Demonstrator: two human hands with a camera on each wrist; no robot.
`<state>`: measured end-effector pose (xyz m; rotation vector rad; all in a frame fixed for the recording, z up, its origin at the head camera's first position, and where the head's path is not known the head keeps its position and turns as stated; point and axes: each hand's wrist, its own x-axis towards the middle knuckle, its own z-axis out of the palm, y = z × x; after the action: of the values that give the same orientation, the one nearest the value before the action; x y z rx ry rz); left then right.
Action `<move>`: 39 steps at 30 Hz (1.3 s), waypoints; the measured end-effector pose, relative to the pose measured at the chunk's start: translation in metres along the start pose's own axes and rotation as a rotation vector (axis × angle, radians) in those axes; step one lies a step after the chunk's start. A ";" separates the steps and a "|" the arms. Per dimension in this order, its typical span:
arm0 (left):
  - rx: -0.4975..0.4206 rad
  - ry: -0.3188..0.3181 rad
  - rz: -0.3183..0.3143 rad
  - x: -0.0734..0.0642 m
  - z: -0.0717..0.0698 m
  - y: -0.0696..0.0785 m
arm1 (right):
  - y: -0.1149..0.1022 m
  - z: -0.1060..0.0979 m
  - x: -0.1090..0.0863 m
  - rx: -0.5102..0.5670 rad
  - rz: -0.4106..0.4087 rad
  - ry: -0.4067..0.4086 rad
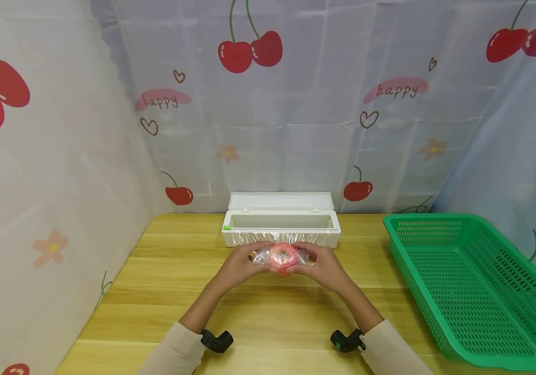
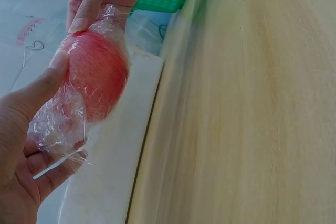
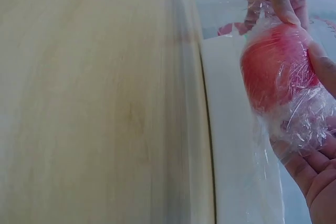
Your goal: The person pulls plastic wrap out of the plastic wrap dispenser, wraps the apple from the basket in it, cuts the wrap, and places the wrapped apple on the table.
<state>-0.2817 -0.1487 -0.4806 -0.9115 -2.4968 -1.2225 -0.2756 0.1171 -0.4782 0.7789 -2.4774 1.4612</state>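
Between both hands is a red apple (image 1: 283, 257) in clear plastic wrap, held in front of the white box. My left hand (image 1: 245, 264) grips its left side, with the thumb against the apple and the fingers around bunched wrap (image 2: 60, 124). From the other side my right hand (image 1: 320, 264) grips it the same way, its thumb on the red skin and gathered wrap (image 3: 304, 121) beside its fingers. The white cling film box (image 1: 281, 221) sits behind with its lid raised, and a sheet of film (image 1: 249, 238) hangs over its front.
A green plastic basket (image 1: 429, 291) stands on the right of the wooden table (image 1: 268, 333). Curtains printed with cherries (image 1: 296, 130) enclose the back and sides. A small green piece (image 1: 227, 227) sits at the box's left front edge.
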 end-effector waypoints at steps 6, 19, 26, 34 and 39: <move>-0.049 -0.003 0.001 0.000 0.003 0.000 | 0.003 0.002 0.000 -0.020 -0.010 0.023; -0.075 0.008 -0.006 0.001 0.000 0.005 | -0.006 -0.007 0.001 -0.056 0.014 -0.013; -0.111 0.001 -0.027 0.000 -0.002 0.008 | -0.009 -0.009 0.000 -0.045 0.017 -0.012; -0.100 -0.017 -0.031 0.000 -0.003 0.009 | -0.007 -0.008 0.000 -0.053 0.033 -0.022; -0.064 -0.026 -0.040 0.000 -0.003 0.008 | -0.006 -0.008 0.001 -0.067 0.037 -0.038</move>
<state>-0.2769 -0.1469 -0.4735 -0.9023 -2.5208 -1.3178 -0.2741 0.1218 -0.4693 0.7591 -2.5680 1.3801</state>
